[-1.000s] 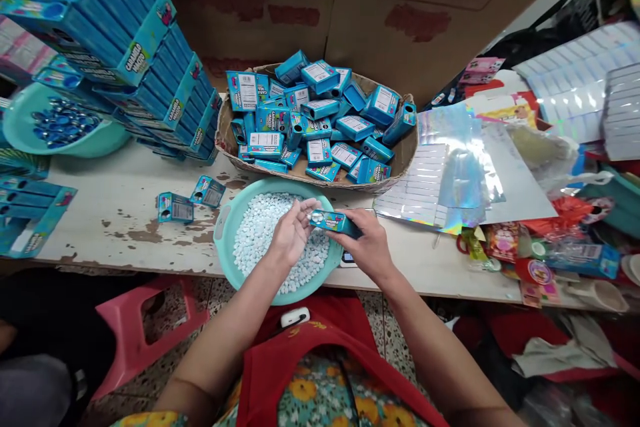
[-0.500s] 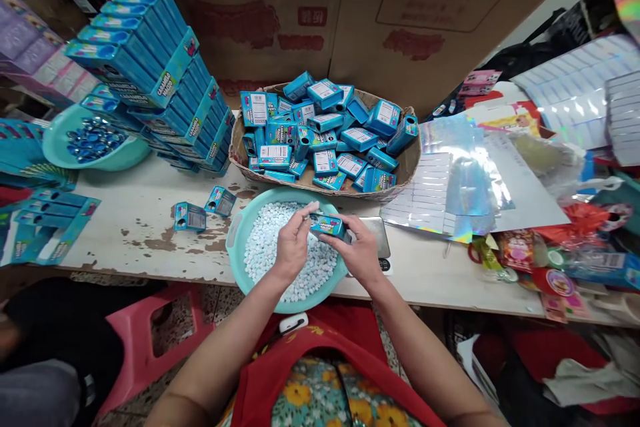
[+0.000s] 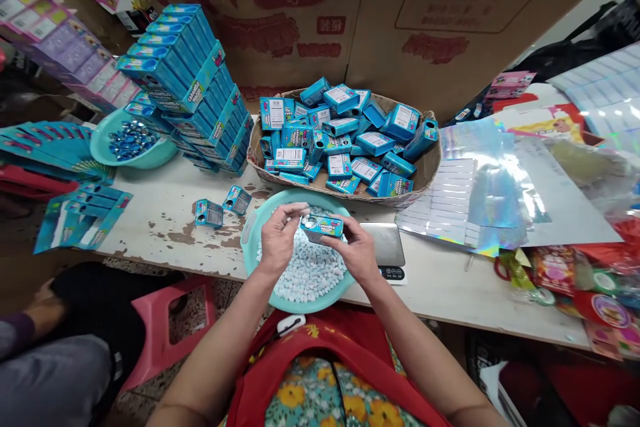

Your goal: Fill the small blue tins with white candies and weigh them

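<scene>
My right hand (image 3: 359, 252) grips a small blue candy box (image 3: 323, 228) by its right end, above the bowl. The box lies on its side, and a round hole shows near its left end. My left hand (image 3: 280, 240) is closed at that end, with small white pieces at its fingertips by the hole. Below both hands, a turquoise bowl (image 3: 249, 230) holds many small white candies (image 3: 313, 273). Two blue boxes, one of them a box (image 3: 209, 213) with a dark round hole, stand on the worn white table left of the bowl.
Behind the bowl, a cardboard tray (image 3: 430, 167) is heaped with blue boxes. A scale (image 3: 389, 247) sits to the right. Stacked blue boxes (image 3: 200, 90) and a bowl of blue wrapped pieces (image 3: 150, 157) stand left. Another person's leg (image 3: 60, 373) is beside a pink stool (image 3: 150, 320).
The view has shifted, so the table's things appear further right. Both hands and the box have moved left over the bowl. The hole in the box now shows, with white pieces at my left fingertips.
</scene>
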`<state>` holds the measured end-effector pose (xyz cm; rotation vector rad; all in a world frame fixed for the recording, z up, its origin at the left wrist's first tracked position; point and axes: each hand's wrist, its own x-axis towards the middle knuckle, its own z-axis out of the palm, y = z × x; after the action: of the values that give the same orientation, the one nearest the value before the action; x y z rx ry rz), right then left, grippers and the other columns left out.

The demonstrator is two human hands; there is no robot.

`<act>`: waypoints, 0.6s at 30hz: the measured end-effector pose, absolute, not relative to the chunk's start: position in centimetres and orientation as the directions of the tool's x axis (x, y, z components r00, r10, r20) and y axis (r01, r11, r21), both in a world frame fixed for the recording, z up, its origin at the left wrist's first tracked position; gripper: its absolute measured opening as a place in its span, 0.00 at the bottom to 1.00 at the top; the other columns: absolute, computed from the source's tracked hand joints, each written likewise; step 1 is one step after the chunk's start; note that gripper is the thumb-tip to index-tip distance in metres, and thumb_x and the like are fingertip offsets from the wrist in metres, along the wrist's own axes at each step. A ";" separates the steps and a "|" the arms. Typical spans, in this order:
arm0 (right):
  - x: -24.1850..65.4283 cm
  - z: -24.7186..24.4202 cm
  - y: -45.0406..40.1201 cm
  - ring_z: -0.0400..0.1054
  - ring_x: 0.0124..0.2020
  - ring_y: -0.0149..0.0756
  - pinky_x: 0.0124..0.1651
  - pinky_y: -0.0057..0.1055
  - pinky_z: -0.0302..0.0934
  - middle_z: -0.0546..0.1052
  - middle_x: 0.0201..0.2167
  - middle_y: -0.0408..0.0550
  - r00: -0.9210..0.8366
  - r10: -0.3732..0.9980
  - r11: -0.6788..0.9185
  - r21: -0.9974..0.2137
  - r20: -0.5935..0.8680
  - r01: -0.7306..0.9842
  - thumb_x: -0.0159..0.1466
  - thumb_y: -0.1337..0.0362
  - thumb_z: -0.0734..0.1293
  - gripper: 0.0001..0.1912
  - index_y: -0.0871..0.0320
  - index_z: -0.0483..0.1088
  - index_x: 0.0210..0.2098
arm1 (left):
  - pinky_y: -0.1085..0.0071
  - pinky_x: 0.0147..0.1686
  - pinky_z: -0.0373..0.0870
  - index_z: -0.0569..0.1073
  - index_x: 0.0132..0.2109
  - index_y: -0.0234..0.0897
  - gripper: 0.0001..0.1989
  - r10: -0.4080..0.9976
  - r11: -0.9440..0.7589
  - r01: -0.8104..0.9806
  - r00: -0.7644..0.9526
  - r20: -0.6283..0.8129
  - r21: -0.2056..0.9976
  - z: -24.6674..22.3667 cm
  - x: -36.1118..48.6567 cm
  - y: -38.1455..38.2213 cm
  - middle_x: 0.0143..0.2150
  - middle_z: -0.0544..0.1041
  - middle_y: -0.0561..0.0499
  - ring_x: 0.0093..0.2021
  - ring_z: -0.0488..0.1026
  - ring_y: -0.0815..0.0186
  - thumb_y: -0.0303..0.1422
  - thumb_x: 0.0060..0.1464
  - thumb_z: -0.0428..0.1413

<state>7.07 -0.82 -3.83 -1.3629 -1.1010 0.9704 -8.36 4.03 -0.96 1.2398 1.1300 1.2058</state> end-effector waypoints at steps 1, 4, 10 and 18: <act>7.1 -4.0 -0.9 0.69 0.44 0.41 0.49 0.38 0.64 0.74 0.43 0.46 0.237 0.971 0.006 -0.998 0.021 0.064 0.50 0.57 0.75 0.22 0.52 0.73 0.44 | 0.63 0.52 0.66 0.75 0.43 0.37 0.09 0.998 -0.040 0.023 0.045 0.039 0.999 -1.2 -8.7 4.2 0.43 0.77 0.47 0.46 0.73 0.62 0.30 0.55 0.53; 7.3 -4.1 -0.9 0.70 0.44 0.41 0.49 0.38 0.64 0.75 0.42 0.46 0.244 0.970 -0.007 -1.000 -0.004 0.012 0.50 0.58 0.76 0.23 0.52 0.72 0.45 | 0.63 0.54 0.63 0.75 0.42 0.37 0.09 1.000 -0.015 0.188 0.015 0.013 0.982 -1.6 -9.4 4.3 0.47 0.75 0.47 0.51 0.70 0.60 0.32 0.56 0.52; 7.7 -4.0 -1.0 0.69 0.44 0.41 0.50 0.39 0.63 0.74 0.41 0.46 0.203 0.979 -0.002 -0.983 0.036 0.182 0.50 0.57 0.75 0.21 0.51 0.73 0.43 | 0.69 0.43 0.68 0.76 0.43 0.39 0.11 0.987 0.001 0.312 0.150 -0.051 0.950 -1.3 -9.2 4.1 0.43 0.75 0.48 0.43 0.72 0.62 0.35 0.54 0.56; 7.4 -5.3 -1.4 0.69 0.45 0.42 0.50 0.40 0.63 0.74 0.42 0.46 0.200 0.980 -0.025 -0.991 0.002 0.130 0.50 0.56 0.75 0.23 0.52 0.73 0.45 | 0.68 0.43 0.66 0.76 0.40 0.39 0.11 0.947 -0.283 0.490 0.280 0.159 0.825 -1.5 -10.0 4.3 0.37 0.73 0.48 0.40 0.70 0.63 0.32 0.60 0.49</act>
<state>7.41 -1.36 -5.34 -1.4023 -1.1465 1.0017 -10.00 4.27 -1.52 1.8915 1.2903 0.8841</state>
